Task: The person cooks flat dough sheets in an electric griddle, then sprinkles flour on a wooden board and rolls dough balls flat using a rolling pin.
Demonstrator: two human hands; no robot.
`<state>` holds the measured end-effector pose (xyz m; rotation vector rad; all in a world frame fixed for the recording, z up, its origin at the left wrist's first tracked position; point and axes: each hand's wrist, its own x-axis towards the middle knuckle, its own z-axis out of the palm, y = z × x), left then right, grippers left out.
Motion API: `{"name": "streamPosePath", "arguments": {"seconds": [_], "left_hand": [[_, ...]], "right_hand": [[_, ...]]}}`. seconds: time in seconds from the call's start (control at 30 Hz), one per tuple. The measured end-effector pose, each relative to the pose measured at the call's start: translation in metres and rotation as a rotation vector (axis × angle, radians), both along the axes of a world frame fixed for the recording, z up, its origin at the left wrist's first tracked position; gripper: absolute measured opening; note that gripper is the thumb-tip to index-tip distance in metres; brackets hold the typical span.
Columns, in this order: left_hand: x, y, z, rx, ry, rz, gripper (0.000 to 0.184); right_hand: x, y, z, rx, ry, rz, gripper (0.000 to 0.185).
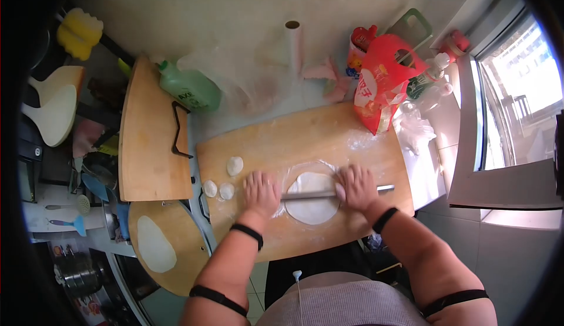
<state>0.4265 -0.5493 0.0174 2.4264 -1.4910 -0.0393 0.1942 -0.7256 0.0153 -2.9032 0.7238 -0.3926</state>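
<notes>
The two hands lie palm down over the rolling pin, the left hand at its left end and the right hand near its right end, which pokes out beyond the grip; the fingers reach forward over the pin, but whether they curl round it I cannot tell. The dough sheet lies between the hands, under the pin, on a floured board; it is already flat and roundish, so this piece looks well along; left of the grip, nearest the left hand, three dough lumps sit thick and small, seemingly not yet rolled; farther left and nearer the body, a flat dough piece lies on a round board and looks finished; the sheet's thickness is hard to judge, its middle is covered by the pin, and the pin's left end is hidden under the left hand; the right hand's fingers are slightly blurred; beyond the right hand, a red bag hides its own contents; the far corners fall into darkness.
</notes>
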Motion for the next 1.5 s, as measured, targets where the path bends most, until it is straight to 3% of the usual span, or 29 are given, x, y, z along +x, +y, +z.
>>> {"name": "streamPosePath", "arguments": {"seconds": [0.13, 0.2, 0.23, 0.27, 0.33, 0.43, 0.53, 0.67, 0.73, 0.87, 0.93, 1.0, 1.13, 1.33, 1.47, 1.5], "left_hand": [[0.027, -0.049, 0.014, -0.149, -0.011, 0.030, 0.038], [0.024, -0.044, 0.015, -0.177, 0.042, 0.060, 0.042], [0.015, -0.030, 0.011, -0.123, 0.006, 0.002, 0.052], [0.005, -0.012, 0.008, -0.066, -0.031, -0.058, 0.062], [-0.022, 0.035, 0.010, 0.073, 0.045, -0.167, 0.072], [-0.055, 0.091, 0.022, 0.122, 0.168, -0.216, 0.072], [-0.058, 0.094, 0.023, 0.124, 0.182, -0.237, 0.070], [-0.004, 0.013, 0.008, 0.040, 0.073, -0.139, 0.066], [0.017, -0.024, 0.004, -0.072, -0.005, -0.028, 0.063], [0.035, -0.045, 0.006, -0.180, -0.011, -0.051, 0.051], [0.034, -0.047, 0.002, -0.100, 0.261, -0.081, 0.033], [0.020, -0.056, 0.007, -0.025, 0.364, -0.065, 0.028], [0.004, -0.077, 0.011, 0.191, 0.619, -0.004, 0.019], [-0.024, -0.017, 0.015, 0.340, 0.393, -0.023, 0.020], [-0.050, 0.037, 0.021, 0.297, 0.298, 0.003, 0.027], [-0.054, 0.048, 0.019, 0.110, 0.196, -0.009, 0.027]], "right_hand": [[0.034, -0.038, 0.013, 0.048, 0.031, -0.077, 0.053], [0.035, -0.039, 0.009, -0.099, 0.009, -0.068, 0.064], [0.024, -0.028, 0.015, 0.098, 0.085, -0.053, 0.073], [0.007, -0.015, 0.005, 0.028, 0.068, 0.013, 0.074], [-0.032, 0.020, 0.020, 0.133, 0.140, 0.063, 0.076], [-0.087, 0.061, 0.036, 0.252, 0.186, 0.129, 0.075], [-0.083, 0.055, 0.032, 0.249, 0.204, 0.080, 0.075], [-0.007, -0.017, 0.013, 0.100, 0.132, -0.069, 0.072], [0.022, -0.050, 0.014, 0.025, 0.065, -0.043, 0.067], [0.024, -0.058, 0.009, 0.033, 0.051, 0.081, 0.061], [0.013, -0.048, 0.011, 0.040, 0.045, 0.172, 0.059], [0.001, -0.033, 0.013, 0.092, 0.114, 0.348, 0.050], [-0.008, -0.009, 0.014, 0.012, 0.010, 0.312, 0.041], [-0.047, 0.050, 0.028, 0.013, 0.069, 0.236, 0.031], [-0.056, 0.073, 0.029, 0.140, 0.054, 0.139, 0.033], [-0.053, 0.073, 0.027, 0.139, 0.012, 0.060, 0.036]]}}
